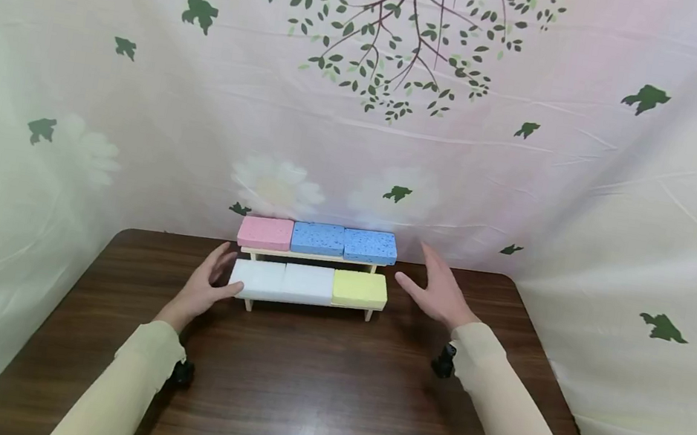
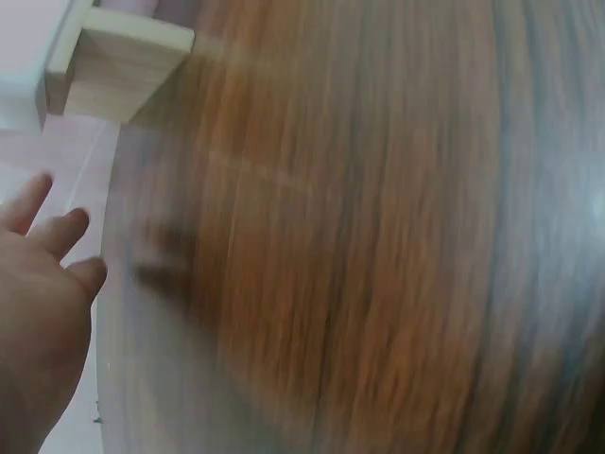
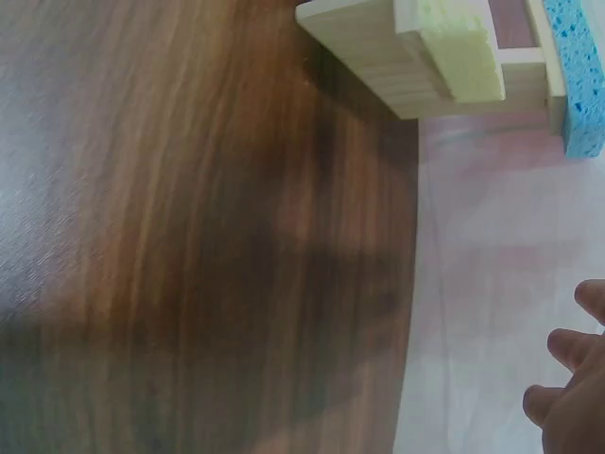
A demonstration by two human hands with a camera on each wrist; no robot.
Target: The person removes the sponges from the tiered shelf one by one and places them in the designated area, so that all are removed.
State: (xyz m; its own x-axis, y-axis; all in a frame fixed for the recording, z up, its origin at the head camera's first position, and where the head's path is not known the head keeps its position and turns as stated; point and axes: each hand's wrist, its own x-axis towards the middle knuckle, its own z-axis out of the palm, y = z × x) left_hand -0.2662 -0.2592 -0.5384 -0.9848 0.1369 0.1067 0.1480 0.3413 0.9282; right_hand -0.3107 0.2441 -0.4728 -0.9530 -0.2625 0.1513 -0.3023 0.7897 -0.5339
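Note:
A small two-tier wooden stand [image 1: 248, 304] stands near the table's far edge. Its upper tier carries a pink sponge [image 1: 266, 233] and two blue sponges, one in the middle [image 1: 317, 238] and one on the right [image 1: 370, 246]. On the lower tier lie two white blocks, the left one [image 1: 256, 279] beside the other [image 1: 308, 284], then a yellow sponge [image 1: 360, 289]. My left hand [image 1: 203, 287] is at the stand's left end, thumb by the white block's front corner; contact cannot be told. Beyond the right end, my right hand [image 1: 440, 290] is held with fingers spread, apart from the sponges.
The dark wooden table [image 1: 309, 392] extends toward me in front of the stand. Printed cloth [image 1: 332, 147] with trees, birds and flowers hangs behind and along both sides. A black wrist device [image 1: 444, 361] sits under the right cuff, another [image 1: 182, 373] under the left.

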